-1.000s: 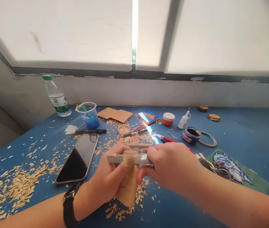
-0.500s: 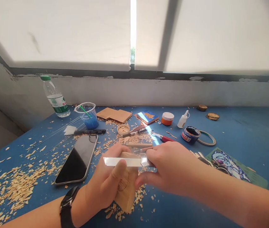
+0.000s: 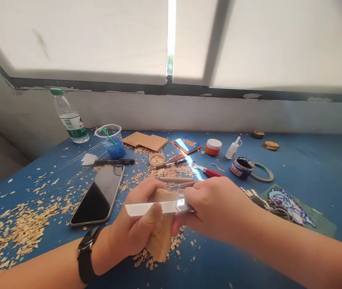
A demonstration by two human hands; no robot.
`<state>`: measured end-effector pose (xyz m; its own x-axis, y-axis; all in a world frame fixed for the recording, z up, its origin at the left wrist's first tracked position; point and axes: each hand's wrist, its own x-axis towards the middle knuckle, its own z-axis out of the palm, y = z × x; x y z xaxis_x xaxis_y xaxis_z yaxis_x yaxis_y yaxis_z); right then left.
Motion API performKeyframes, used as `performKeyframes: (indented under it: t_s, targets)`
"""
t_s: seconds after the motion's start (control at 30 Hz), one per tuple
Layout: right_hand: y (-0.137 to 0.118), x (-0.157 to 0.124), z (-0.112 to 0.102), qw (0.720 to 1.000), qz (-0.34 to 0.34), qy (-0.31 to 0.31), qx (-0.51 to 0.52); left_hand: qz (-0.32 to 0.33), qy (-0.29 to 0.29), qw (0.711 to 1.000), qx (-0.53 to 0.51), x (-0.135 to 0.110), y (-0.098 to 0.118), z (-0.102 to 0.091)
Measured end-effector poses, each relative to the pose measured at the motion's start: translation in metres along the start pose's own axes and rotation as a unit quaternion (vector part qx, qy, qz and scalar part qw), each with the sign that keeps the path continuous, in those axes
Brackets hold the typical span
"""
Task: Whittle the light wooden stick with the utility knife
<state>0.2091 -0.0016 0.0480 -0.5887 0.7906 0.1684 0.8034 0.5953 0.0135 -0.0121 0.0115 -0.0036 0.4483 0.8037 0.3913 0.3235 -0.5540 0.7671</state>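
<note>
My left hand (image 3: 139, 222) is wrapped round a pale wood block (image 3: 160, 243), its thumb pressed against the back of a blade. The block stands tilted, its lower end over wood chips on the table. In my right hand (image 3: 209, 200) is a utility knife (image 3: 184, 204), its handle mostly hidden by the fingers. The long shiny blade lies across the block and points left, past my left thumb. Whether its edge is cutting into the wood cannot be made out. A black watch (image 3: 87, 251) is on my left wrist.
Wood chips (image 3: 26, 224) litter the blue table. A phone (image 3: 98, 196), marker (image 3: 115, 162), cup of blue liquid (image 3: 115, 148) and water bottle (image 3: 72, 122) stand or lie leftward. A red-handled carving tool (image 3: 213, 172), ink jar (image 3: 242, 167), keys (image 3: 267, 206) and glue bottle (image 3: 232, 149) are rightward.
The blade has shifted slightly left and down across the block. My right thumb has drawn in closer to the wood. My left hand keeps its grip.
</note>
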Motion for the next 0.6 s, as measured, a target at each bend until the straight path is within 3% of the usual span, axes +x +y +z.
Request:
performKeyframes:
  t_s: [0.2, 0.37, 0.6]
  targets:
    - [-0.003, 0.001, 0.012, 0.997, 0.052, 0.044, -0.023, -0.028, 0.021, 0.998, -0.054, 0.001, 0.0, 0.001]
    - [0.0, 0.004, 0.009, 0.991, 0.126, 0.051, -0.01, -0.081, 0.042, 0.992, -0.091, 0.0, 0.0, 0.004]
    - [-0.007, -0.001, -0.009, 0.997, 0.033, -0.064, 0.041, -0.036, -0.006, 0.998, -0.044, 0.0, 0.001, -0.001]
